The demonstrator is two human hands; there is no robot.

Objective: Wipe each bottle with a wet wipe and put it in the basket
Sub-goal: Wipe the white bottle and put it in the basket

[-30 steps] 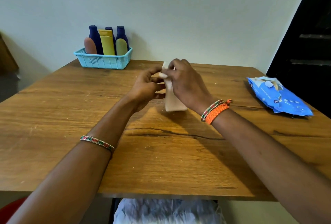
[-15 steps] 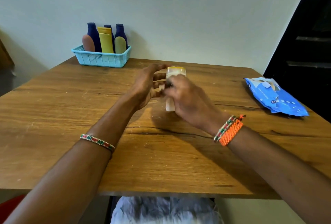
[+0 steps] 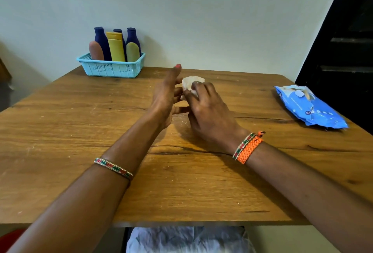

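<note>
At the middle of the frame, above the wooden table (image 3: pixel 80 131), the right hand (image 3: pixel 210 115) has its fingers curled around a white wet wipe (image 3: pixel 191 83). The left hand (image 3: pixel 165 99) stands beside it with straight fingers, touching a mostly hidden pale object. Far upper left, the blue basket (image 3: pixel 111 68) holds bottles (image 3: pixel 116 48).

Basket (image 3: pixel 113 69) turquoise; wipes pack (image 3: pixel 310 107) blue; table (image 3: pixel 60 131) brown woodgrain.

Six bottles (image 3: pixel 116 46) stand in one basket (image 3: pixel 113 68) at the table's (image 3: pixel 60 131) far left corner; one wipe pack (image 3: pixel 310 107) lies well right of the basket
</note>
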